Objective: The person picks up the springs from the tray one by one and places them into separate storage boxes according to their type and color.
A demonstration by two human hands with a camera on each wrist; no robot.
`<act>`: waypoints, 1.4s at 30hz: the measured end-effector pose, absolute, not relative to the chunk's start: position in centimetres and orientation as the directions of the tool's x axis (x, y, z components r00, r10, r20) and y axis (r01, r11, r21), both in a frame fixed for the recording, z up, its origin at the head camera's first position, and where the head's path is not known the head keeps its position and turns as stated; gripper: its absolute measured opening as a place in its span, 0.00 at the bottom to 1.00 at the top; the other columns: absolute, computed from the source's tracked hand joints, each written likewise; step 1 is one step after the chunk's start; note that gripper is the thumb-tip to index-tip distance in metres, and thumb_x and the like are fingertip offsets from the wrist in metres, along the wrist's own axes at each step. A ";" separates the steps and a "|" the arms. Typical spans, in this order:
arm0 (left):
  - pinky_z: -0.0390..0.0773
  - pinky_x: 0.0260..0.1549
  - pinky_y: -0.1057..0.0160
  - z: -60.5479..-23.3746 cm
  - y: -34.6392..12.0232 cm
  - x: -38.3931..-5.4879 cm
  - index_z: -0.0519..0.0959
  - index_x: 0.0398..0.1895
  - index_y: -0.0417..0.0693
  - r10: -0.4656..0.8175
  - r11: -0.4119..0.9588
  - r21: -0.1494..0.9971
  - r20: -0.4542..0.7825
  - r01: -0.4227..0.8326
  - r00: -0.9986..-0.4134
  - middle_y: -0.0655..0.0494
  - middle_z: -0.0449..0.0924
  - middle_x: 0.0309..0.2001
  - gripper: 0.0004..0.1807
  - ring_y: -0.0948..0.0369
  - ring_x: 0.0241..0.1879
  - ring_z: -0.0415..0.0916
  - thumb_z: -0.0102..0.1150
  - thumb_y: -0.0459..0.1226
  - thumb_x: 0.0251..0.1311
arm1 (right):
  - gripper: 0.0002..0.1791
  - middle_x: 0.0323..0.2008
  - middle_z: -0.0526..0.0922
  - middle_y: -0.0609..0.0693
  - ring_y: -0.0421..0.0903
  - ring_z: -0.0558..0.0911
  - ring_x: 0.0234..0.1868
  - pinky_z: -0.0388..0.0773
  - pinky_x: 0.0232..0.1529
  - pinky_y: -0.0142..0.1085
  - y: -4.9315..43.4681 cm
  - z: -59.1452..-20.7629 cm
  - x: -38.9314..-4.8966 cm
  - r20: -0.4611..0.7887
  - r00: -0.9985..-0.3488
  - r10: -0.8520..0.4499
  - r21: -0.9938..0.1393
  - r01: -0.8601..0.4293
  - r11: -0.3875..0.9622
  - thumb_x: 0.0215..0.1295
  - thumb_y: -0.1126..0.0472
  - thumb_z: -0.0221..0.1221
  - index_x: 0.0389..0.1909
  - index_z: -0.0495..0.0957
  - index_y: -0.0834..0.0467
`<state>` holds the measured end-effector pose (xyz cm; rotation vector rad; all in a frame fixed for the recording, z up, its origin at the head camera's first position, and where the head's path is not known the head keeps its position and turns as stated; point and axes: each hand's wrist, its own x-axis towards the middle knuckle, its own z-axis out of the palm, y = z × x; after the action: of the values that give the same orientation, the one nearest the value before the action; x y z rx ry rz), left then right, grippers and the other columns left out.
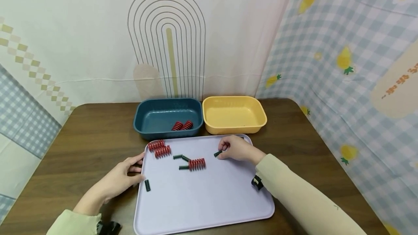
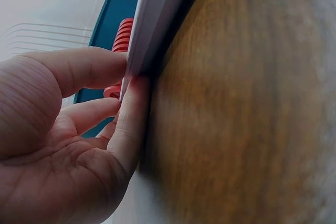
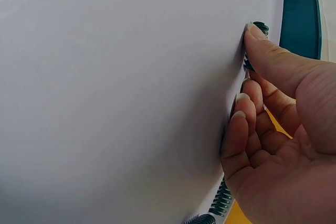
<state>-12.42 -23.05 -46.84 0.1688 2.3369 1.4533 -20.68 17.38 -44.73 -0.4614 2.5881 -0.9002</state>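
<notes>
My right hand [image 1: 236, 148] pinches a small dark green coil spring [image 1: 217, 153] between thumb and index finger, low over the far right of the pale lilac tray [image 1: 209, 198]. In the right wrist view the spring [image 3: 261, 27] shows past the thumb tip, the rest covered by the hand. My left hand [image 1: 119, 177] rests against the tray's left rim with thumb and fingers spread along it; a green spring [image 1: 147, 185] lies just inside. Mid-tray, a thicker red spring [image 1: 197, 164] lies beside several green springs [image 1: 184, 167]. Two red springs [image 1: 162, 151] lie at the far left corner.
Behind the tray stand a dark blue bin [image 1: 147, 131] with two red springs [image 1: 182, 125] inside and a yellow bin [image 1: 234, 130] beside it. More green springs [image 3: 221, 198] lie near the tray's edge past my right hand. The wooden table [image 1: 94, 137] extends around the tray.
</notes>
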 end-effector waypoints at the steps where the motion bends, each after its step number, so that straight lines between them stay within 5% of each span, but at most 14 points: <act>1: 0.77 0.43 0.65 -46.9 -23.0 -12.4 0.56 0.75 0.43 0.297 0.458 0.883 -0.257 -0.098 -0.920 0.42 0.64 0.60 0.43 0.50 0.54 0.70 0.66 0.35 0.59 | 0.11 0.30 0.77 0.45 0.43 0.73 0.34 0.69 0.40 0.38 17.4 -44.8 -20.7 -0.229 -0.880 -0.416 -0.646 -0.182 0.741 0.52 0.57 0.73 0.31 0.80 0.52; 42: 0.77 0.41 0.65 -46.8 -22.7 -12.2 0.57 0.74 0.42 0.262 0.411 0.904 -0.244 -0.121 -0.934 0.41 0.66 0.59 0.41 0.51 0.52 0.70 0.65 0.31 0.57 | 0.08 0.27 0.78 0.42 0.42 0.74 0.32 0.71 0.38 0.37 18.6 -45.6 -21.9 -0.224 -0.833 -0.507 -0.684 -0.236 0.690 0.60 0.54 0.67 0.29 0.78 0.50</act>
<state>-12.20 -22.66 -46.82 0.1219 2.3242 1.5313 -21.90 18.58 -45.60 -0.5786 2.5044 -0.9345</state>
